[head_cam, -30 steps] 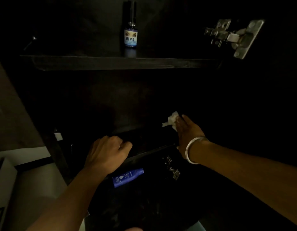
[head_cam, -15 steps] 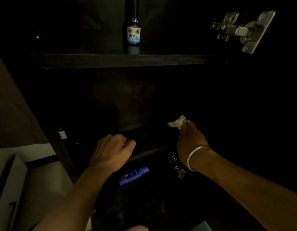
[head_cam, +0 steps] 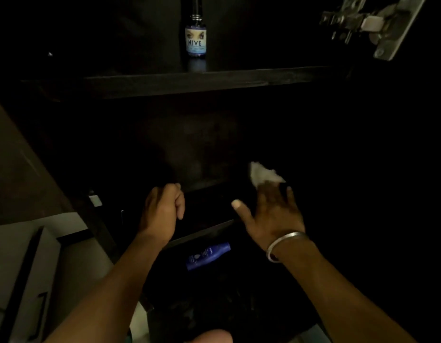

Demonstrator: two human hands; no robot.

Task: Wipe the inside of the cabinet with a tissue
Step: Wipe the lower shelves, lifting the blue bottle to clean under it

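In the head view the right hand [head_cam: 271, 214] reaches into the dark cabinet [head_cam: 214, 144], fingers stretched forward and thumb splayed, pressing a white tissue [head_cam: 262, 175] under the fingertips against what seems to be the lower shelf near the back, though the gloom blurs the surface. The left hand [head_cam: 162, 210] is curled loosely at the shelf's front edge; whether it grips the edge I cannot tell. A small labelled bottle [head_cam: 195, 40] stands on the upper shelf [head_cam: 189, 81], and a blue bottle [head_cam: 207, 256] lies below.

The right hand [head_cam: 271, 211] has spread flat, thumb out, pushing the tissue [head_cam: 264, 175] farther along the shelf.
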